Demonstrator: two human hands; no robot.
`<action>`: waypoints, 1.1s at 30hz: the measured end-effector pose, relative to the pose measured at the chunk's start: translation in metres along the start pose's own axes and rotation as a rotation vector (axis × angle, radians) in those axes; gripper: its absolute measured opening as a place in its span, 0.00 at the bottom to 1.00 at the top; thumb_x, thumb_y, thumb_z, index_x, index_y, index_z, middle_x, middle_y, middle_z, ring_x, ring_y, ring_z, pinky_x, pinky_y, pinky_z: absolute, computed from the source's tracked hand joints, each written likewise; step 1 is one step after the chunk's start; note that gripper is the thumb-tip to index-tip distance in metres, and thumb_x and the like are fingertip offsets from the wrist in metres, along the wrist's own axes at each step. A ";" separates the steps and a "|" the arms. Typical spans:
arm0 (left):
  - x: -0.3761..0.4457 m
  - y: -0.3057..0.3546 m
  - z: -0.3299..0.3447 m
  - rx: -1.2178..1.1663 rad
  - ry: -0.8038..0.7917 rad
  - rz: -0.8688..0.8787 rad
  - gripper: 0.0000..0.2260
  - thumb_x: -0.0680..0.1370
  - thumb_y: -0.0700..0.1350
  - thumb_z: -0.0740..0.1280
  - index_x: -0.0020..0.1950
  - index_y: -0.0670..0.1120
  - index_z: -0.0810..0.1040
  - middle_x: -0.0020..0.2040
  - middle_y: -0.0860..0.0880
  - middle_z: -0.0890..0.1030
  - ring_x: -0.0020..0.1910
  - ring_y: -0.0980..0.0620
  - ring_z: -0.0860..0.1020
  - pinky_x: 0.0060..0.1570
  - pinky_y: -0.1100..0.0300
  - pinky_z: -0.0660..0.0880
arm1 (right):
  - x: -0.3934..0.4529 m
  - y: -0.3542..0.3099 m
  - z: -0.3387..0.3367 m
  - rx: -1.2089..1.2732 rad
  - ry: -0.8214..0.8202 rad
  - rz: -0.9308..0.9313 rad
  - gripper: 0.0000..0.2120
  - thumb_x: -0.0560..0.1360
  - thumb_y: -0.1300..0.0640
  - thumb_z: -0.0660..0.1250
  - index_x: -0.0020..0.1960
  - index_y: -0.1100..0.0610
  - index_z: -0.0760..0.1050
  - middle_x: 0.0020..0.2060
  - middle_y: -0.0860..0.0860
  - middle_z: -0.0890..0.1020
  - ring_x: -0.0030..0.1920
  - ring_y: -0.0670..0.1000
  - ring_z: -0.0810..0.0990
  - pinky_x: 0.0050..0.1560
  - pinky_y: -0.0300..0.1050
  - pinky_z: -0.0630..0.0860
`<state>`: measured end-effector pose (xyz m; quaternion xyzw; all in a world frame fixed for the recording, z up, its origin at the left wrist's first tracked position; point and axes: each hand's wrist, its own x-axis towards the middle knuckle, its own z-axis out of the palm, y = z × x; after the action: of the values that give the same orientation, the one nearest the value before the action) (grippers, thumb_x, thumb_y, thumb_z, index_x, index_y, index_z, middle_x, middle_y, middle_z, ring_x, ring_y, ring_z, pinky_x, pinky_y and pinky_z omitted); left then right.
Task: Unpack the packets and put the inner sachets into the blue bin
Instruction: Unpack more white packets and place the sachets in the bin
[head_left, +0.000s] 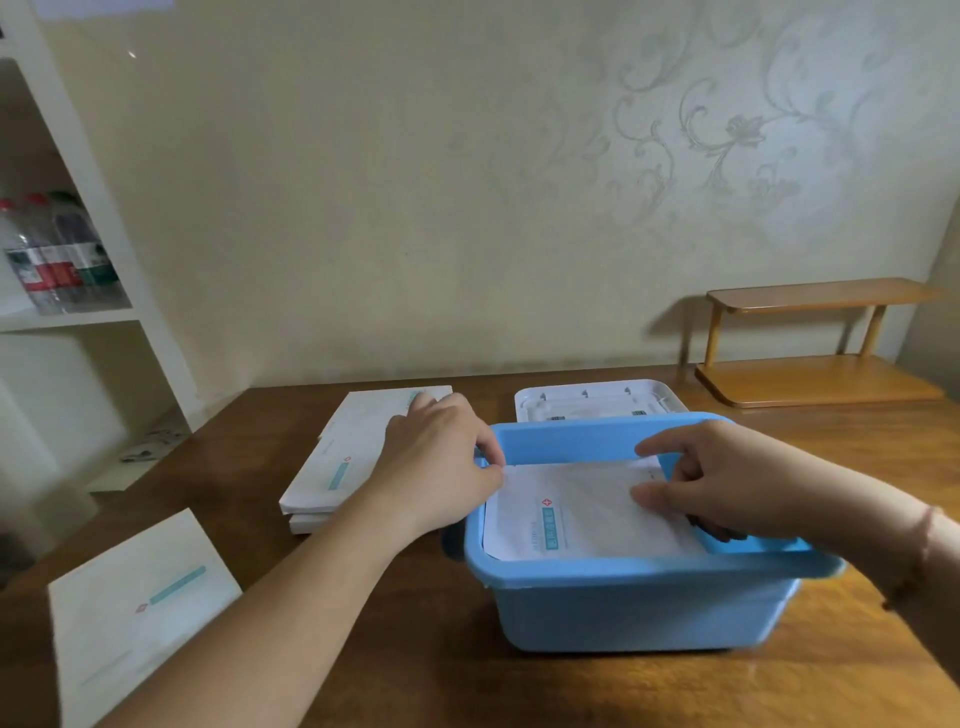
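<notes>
A blue plastic bin (644, 592) stands on the wooden table in front of me. Inside it lies a white sachet (582, 514) with a teal stripe and a small red cross. My left hand (441, 462) pinches the sachet's far left corner at the bin's left rim. My right hand (727, 483) holds its right edge between thumb and fingers, inside the bin. A stack of white packets (332, 467) lies to the left of the bin. One more white packet (135, 608) lies flat near the table's front left corner.
A white lid (592, 402) lies behind the bin. A small wooden shelf (815, 343) stands at the back right against the wall. A white shelving unit with water bottles (57, 254) is on the left, beyond the table edge.
</notes>
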<state>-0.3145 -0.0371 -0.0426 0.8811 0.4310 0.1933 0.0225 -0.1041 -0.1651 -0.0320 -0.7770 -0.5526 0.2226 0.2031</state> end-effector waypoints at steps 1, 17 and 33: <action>0.000 0.000 0.001 0.001 -0.007 -0.002 0.04 0.76 0.54 0.70 0.47 0.57 0.84 0.47 0.58 0.71 0.55 0.54 0.67 0.50 0.58 0.68 | 0.000 0.000 0.000 -0.011 -0.004 0.008 0.30 0.72 0.41 0.71 0.71 0.46 0.70 0.34 0.46 0.80 0.31 0.44 0.78 0.34 0.36 0.71; -0.134 -0.159 -0.024 -0.068 0.007 -0.162 0.14 0.71 0.60 0.73 0.54 0.61 0.78 0.56 0.68 0.73 0.58 0.63 0.71 0.63 0.61 0.72 | -0.044 -0.138 0.097 0.089 0.320 -0.700 0.12 0.70 0.39 0.65 0.49 0.41 0.80 0.24 0.42 0.75 0.32 0.40 0.76 0.31 0.31 0.69; -0.210 -0.230 -0.030 -0.044 0.455 -0.396 0.08 0.79 0.50 0.67 0.50 0.50 0.85 0.48 0.58 0.83 0.49 0.58 0.78 0.43 0.63 0.76 | 0.007 -0.196 0.262 -0.179 0.159 -1.074 0.14 0.76 0.53 0.65 0.61 0.49 0.78 0.57 0.44 0.81 0.39 0.50 0.83 0.33 0.46 0.80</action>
<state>-0.6142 -0.0581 -0.1300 0.7134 0.5841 0.3868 -0.0183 -0.4023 -0.0804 -0.1366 -0.4143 -0.8713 -0.0195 0.2624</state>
